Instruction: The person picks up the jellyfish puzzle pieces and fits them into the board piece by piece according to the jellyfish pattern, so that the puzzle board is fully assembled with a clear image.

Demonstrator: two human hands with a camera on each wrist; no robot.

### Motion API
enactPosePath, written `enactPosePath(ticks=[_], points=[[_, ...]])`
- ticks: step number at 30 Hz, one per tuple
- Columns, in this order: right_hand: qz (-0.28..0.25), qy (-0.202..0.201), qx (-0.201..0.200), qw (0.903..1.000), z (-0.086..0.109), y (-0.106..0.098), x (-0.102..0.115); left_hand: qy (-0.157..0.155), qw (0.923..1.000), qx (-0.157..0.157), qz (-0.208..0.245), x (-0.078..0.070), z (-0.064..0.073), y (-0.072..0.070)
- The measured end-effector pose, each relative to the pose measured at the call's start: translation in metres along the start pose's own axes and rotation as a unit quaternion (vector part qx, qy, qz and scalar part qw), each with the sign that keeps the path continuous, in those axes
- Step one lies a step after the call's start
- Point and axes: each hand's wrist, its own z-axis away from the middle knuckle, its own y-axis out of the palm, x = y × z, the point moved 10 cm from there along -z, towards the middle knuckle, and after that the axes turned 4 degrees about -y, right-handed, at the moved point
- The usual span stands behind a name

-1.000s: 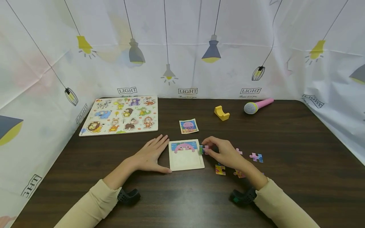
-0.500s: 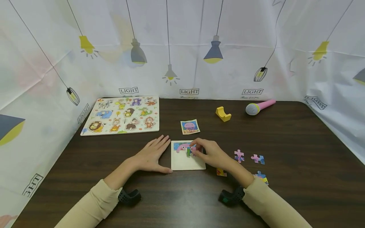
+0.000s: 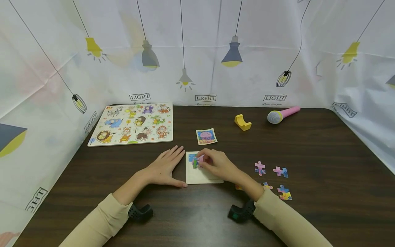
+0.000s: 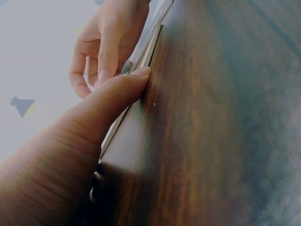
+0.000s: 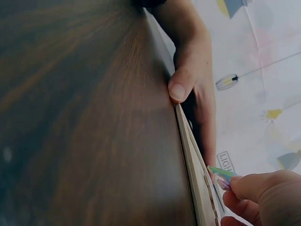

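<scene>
A square, pale puzzle tray (image 3: pixel 202 178) lies on the dark table between the hands, with part of a pink-and-blue picture along its top. My left hand (image 3: pixel 162 168) rests flat at its left side, fingers straight and spread, thumb at the lower left corner. Over the tray's upper part, my right hand (image 3: pixel 218 165) pinches a jigsaw piece (image 3: pixel 195 163) in green, blue and pink. The right wrist view has that jigsaw piece (image 5: pixel 223 173) tilted above the tray's edge (image 5: pixel 192 162), between thumb and fingers. My right hand hides much of the picture.
Several loose jigsaw pieces (image 3: pixel 280 171) lie right of the tray, some partly behind the right forearm. A small octopus picture card (image 3: pixel 206 136) lies beyond it. Farther back are an animal puzzle board (image 3: pixel 131 124), a yellow curved block (image 3: pixel 242 122) and a pink toy microphone (image 3: pixel 283 115).
My right hand has carried the jigsaw piece leftward from the tray's right edge to above its upper left part. My left hand has stayed in place beside the tray.
</scene>
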Motion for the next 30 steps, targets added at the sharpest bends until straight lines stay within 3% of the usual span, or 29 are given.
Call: enactPosePath(ticks=[9, 22, 30], points=[[-0.004, 0.009, -0.001, 0.9999, -0.004, 0.008, 0.001, 0.002, 1.0000, -0.002, -0.004, 0.000, -0.001, 0.001], [0.041, 0.041, -0.022, 0.9981, -0.005, 0.012, 0.002, 0.006, 0.9999, -0.004, -0.009, -0.001, -0.001, 0.000], [0.075, 0.019, -0.028, 0.9966, -0.007, 0.012, 0.007, 0.004, 1.0000, -0.001, -0.007, -0.001, 0.000, -0.001]])
